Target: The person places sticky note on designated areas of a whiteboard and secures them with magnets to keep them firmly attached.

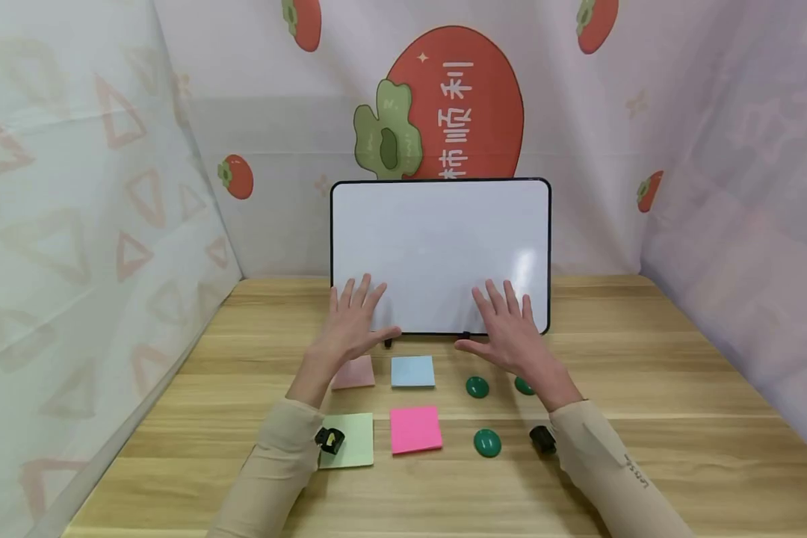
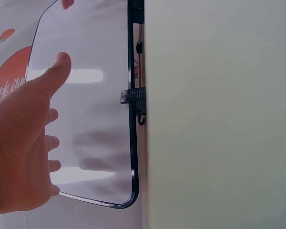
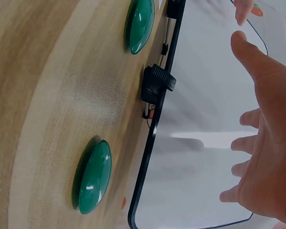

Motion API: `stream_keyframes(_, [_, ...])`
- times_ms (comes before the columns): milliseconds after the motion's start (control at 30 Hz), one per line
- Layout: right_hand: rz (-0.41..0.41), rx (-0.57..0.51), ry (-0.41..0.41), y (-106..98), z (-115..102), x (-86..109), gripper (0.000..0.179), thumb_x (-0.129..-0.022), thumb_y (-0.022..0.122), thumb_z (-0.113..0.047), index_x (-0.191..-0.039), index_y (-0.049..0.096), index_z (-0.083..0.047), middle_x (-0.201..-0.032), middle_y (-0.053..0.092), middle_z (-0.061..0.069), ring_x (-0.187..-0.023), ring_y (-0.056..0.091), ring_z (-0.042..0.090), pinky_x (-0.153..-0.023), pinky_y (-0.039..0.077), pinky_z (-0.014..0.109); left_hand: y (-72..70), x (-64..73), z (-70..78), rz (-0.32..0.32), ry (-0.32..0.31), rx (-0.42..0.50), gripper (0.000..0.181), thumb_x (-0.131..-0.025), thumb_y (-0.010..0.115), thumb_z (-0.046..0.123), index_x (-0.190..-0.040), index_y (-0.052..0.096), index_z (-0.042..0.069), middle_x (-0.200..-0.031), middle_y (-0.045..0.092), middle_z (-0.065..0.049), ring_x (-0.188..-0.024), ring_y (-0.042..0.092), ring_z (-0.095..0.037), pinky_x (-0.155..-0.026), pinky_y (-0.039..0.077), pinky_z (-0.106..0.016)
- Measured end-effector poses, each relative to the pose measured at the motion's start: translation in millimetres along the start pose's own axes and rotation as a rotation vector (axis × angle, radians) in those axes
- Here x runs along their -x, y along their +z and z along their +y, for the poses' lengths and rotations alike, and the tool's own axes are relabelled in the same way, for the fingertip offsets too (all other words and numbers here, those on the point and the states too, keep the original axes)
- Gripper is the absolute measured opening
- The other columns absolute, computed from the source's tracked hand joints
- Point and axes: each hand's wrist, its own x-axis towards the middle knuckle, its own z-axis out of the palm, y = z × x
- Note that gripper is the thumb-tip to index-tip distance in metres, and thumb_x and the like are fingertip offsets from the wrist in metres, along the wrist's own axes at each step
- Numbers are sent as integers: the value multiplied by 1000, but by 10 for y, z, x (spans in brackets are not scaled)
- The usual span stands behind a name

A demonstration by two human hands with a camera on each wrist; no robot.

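Whiteboard point(image 1: 437, 246): upright at the back of the wooden surface point(image 1: 645, 359); black clips point(image 2: 133, 96) on its lower edge
Left hand point(image 1: 350, 329): fingers spread wide before the whiteboard's lower left (contact unclear)
Right hand point(image 1: 511, 335): fingers likewise wide, before the lower right
Sticky-note pads point(image 1: 415, 430): four, in two rows
Green domed discs point(image 1: 487, 443): three visible, beside the pads; one partly hidden

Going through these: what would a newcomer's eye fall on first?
Probably the big red fruit print on the back curtain, above the whiteboard. Next, the left hand and right hand, both spread before the board's lower part. Then the hot-pink pad on the wooden table.
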Motion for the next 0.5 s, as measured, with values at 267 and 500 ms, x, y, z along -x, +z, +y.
stream_keyframes(267, [11, 13, -5, -2, 9, 4, 103, -85, 64, -66, -158, 19, -9, -165, 11, 20, -152, 1, 45, -117, 5, 68, -23, 10, 17, 21, 13, 5, 92, -91, 51, 70, -160, 17, 20, -167, 3, -14, -153, 3, -41, -118, 2, -65])
stream_keyframes(500, [24, 5, -7, -28, 13, 4, 104, -84, 66, -65, -158, 20, -8, -165, 12, 20, -152, 2, 46, -117, 6, 68, -34, -8, -10, 3, 7, 8, 93, -90, 51, 70, -160, 14, 22, -168, 0, -13, -154, 0, -40, -119, 0, -64])
